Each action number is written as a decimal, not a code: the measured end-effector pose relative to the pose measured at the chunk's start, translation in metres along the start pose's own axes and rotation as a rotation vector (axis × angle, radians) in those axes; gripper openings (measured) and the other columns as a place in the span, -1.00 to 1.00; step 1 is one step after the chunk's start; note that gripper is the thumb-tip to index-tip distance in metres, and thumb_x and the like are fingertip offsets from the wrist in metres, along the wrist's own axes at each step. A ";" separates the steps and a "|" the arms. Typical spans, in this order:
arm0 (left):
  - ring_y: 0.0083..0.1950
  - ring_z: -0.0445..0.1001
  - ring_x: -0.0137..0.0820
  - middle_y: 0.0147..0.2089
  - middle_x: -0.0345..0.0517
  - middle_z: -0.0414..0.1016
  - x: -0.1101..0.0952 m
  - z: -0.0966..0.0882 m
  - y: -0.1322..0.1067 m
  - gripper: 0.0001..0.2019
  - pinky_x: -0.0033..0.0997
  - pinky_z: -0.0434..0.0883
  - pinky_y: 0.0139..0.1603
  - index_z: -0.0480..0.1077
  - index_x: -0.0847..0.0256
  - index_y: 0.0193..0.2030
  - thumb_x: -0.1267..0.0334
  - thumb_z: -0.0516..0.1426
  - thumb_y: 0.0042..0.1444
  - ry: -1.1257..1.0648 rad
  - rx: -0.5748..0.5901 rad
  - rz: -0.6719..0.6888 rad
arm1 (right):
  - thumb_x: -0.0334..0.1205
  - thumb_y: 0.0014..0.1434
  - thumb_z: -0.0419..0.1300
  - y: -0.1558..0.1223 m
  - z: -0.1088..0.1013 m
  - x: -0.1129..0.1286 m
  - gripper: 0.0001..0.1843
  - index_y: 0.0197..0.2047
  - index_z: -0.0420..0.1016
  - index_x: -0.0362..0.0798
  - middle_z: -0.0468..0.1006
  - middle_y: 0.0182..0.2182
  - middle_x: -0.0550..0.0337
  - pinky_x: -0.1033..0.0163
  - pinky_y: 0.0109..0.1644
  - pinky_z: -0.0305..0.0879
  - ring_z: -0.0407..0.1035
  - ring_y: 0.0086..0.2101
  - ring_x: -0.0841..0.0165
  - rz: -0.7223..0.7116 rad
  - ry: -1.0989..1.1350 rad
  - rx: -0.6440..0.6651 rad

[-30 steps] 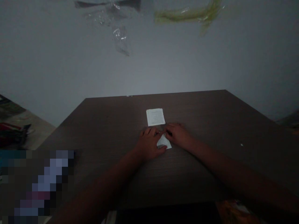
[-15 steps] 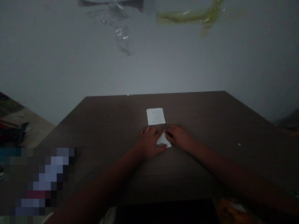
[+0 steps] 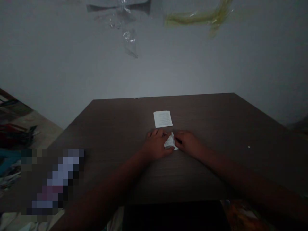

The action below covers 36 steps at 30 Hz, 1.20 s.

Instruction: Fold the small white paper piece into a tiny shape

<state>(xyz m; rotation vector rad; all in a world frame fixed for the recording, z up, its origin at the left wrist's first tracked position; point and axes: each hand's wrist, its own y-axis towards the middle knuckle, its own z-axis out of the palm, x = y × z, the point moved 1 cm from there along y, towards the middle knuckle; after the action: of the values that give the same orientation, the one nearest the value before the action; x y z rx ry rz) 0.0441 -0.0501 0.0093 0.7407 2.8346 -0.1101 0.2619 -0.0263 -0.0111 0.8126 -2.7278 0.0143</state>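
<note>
A small printed piece of paper [image 3: 169,142] lies on the table under my hands, its middle showing between them. My left hand [image 3: 156,146] rests flat over its left part, fingers spread and thumb along the near edge. At the right edge of the paper, my right hand [image 3: 189,142] is closed, thumb and fingers curled together on it. The fingertips are dark and partly hidden. Just beyond both hands sits a small stack of square printed papers [image 3: 163,119], which neither hand touches.
The dark wooden table [image 3: 115,118] meets a pale wall [image 3: 154,70] bearing strips of tape. A blurred-out object [image 3: 60,179] lies at the table's left. One tiny white scrap [image 3: 249,147] is at the right. Cluttered items show on the floor at left.
The whole view has shifted slightly, so everything appears a little further right. Both hands keep nearly the same pose on the paper.
</note>
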 end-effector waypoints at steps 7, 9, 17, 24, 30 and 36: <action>0.50 0.45 0.21 0.49 0.16 0.54 0.003 0.002 0.001 -0.25 0.28 0.44 0.51 0.43 0.05 0.69 -0.16 0.33 0.48 0.011 -0.018 -0.004 | -0.35 0.45 0.31 -0.021 0.002 0.005 -0.86 -0.17 0.68 0.01 0.72 -0.17 0.07 0.10 0.03 0.35 0.58 -0.11 0.15 -0.021 0.001 -0.032; 0.50 0.45 0.21 0.48 0.17 0.54 0.003 0.002 0.001 -0.26 0.27 0.43 0.52 0.44 0.07 0.69 -0.15 0.34 0.48 0.010 -0.023 -0.006 | -0.36 0.44 0.31 -0.026 0.002 0.008 -0.87 -0.17 0.68 0.01 0.72 -0.17 0.09 0.09 0.04 0.34 0.58 -0.11 0.16 -0.024 0.012 -0.032; 0.53 0.44 0.25 0.50 0.20 0.53 0.004 0.001 0.001 -0.26 0.37 0.41 0.55 0.43 0.08 0.68 -0.12 0.35 0.48 -0.001 -0.030 0.007 | -0.38 0.43 0.31 -0.048 -0.002 0.018 -0.84 -0.20 0.68 0.01 0.72 -0.20 0.08 0.07 0.09 0.39 0.60 -0.16 0.16 0.019 0.057 -0.004; 0.53 0.46 0.20 0.47 0.16 0.56 0.003 -0.001 -0.003 -0.32 0.34 0.36 0.59 0.51 0.05 0.63 -0.14 0.36 0.50 -0.043 -0.019 0.038 | -0.40 0.39 0.37 -0.047 -0.014 0.016 -0.88 -0.18 0.70 0.00 0.73 -0.20 0.12 0.17 -0.01 0.40 0.59 -0.19 0.22 0.036 0.220 0.038; 0.52 0.45 0.23 0.47 0.12 0.56 0.003 -0.001 -0.001 -0.25 0.37 0.35 0.58 0.50 -0.06 0.65 -0.22 0.43 0.42 -0.069 0.022 0.041 | -0.35 0.33 0.47 -0.028 -0.018 0.017 -0.93 -0.13 0.73 -0.01 0.77 -0.21 0.10 0.21 -0.13 0.34 0.59 -0.23 0.23 0.129 0.162 0.075; 0.54 0.42 0.24 0.48 0.09 0.54 0.003 0.001 0.000 -0.24 0.38 0.34 0.58 0.51 -0.11 0.63 -0.24 0.45 0.39 -0.090 0.026 0.042 | -0.32 0.31 0.50 0.006 -0.037 0.015 -0.94 -0.13 0.79 -0.02 0.81 -0.21 0.08 0.22 -0.19 0.33 0.61 -0.26 0.24 0.185 0.109 0.198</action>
<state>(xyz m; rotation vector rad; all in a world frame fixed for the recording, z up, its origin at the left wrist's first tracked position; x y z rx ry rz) 0.0413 -0.0487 0.0079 0.7798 2.7356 -0.1695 0.2576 -0.0259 0.0293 0.5870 -2.7165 0.3618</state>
